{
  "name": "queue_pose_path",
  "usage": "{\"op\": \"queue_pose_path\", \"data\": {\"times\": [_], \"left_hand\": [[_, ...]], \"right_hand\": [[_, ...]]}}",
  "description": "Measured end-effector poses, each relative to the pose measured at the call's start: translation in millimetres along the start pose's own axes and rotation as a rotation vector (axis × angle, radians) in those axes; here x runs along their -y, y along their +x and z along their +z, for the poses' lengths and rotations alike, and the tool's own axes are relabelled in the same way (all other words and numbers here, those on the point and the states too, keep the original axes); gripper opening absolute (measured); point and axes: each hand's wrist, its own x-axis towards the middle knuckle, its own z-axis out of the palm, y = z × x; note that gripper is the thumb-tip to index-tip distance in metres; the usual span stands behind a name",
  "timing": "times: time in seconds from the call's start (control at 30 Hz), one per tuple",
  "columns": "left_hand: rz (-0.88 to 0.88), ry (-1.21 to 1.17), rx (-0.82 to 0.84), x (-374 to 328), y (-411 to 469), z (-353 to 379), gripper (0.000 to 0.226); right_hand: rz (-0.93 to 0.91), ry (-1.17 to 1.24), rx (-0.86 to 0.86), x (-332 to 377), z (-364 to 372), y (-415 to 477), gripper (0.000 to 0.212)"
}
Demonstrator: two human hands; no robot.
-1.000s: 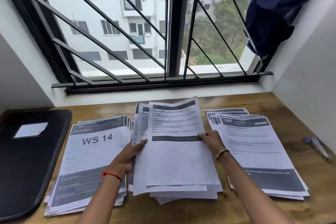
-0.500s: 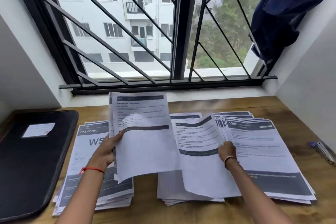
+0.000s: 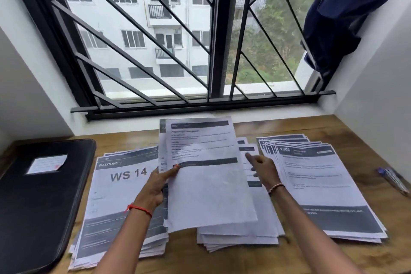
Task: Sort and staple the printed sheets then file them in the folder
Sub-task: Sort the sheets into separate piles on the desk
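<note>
A wooden table [image 3: 347, 127] stands against white walls [image 3: 378, 87] beneath a wide window [image 3: 216, 51] fitted with a black metal grille [image 3: 200, 101]. Outside are a pale apartment block [image 3: 138, 6] and green trees [image 3: 266, 35]. A dark blue cloth [image 3: 338, 13] hangs over the ledge at the right. A blue pen [image 3: 393, 179] lies near the table's right edge.
</note>
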Motion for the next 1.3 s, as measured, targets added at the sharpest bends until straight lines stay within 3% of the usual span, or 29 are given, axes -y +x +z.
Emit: {"op": "queue_pose_path", "data": {"times": [0.1, 0.17, 0.23, 0.4, 0.63, 0.83, 0.97, 1.07, 1.13, 1.23, 1.3], "left_hand": [[-0.055, 0.036, 0.038, 16.1, 1.2, 18.5, 0.023], [-0.070, 0.037, 0.056, 22.7, 1.0, 26.2, 0.029], [-0.076, 0.034, 0.052, 27.4, 1.7, 30.1, 0.031], [-0.123, 0.020, 0.008, 26.4, 6.4, 21.1, 0.028], [0.090, -0.076, -0.170, -7.4, 27.2, 0.0, 0.010], [0.226, -0.189, -0.191, -37.3, 39.2, 4.8, 0.016], [0.222, -0.210, -0.167, -40.8, 39.5, 26.2, 0.035], [0.168, -0.192, -0.143, -34.1, 38.7, 30.6, 0.021], [0.144, -0.181, -0.129, -27.6, 34.5, 29.3, 0.016], [0.087, -0.152, -0.092, -16.4, 23.5, 24.1, 0.016], [0.041, -0.136, -0.073, -10.6, 16.6, 16.5, 0.019]], "right_hand": [[0.067, 0.147, 0.143, 6.2, -1.1, 0.0, 0.068], [0.115, 0.190, 0.213, 1.3, -2.0, -0.1, 0.049], [0.104, 0.199, 0.147, -9.4, -4.8, 3.0, 0.020], [0.072, -0.030, -0.046, -36.7, -25.1, 9.3, 0.020], [0.083, -0.292, 0.009, -50.4, -26.8, 17.0, 0.034], [0.002, -0.364, 0.112, -52.1, -24.3, 21.4, 0.044], [0.029, -0.427, 0.149, -55.0, -22.2, 26.5, 0.039], [0.047, -0.520, 0.181, -54.0, -19.6, 29.7, 0.045], [-0.009, -0.566, 0.075, -48.3, -16.1, 31.7, 0.053], [-0.104, -0.258, -0.067, -21.4, -6.7, 29.1, 0.038], [-0.026, 0.058, 0.137, 4.2, 5.3, 22.2, 0.026]]}}
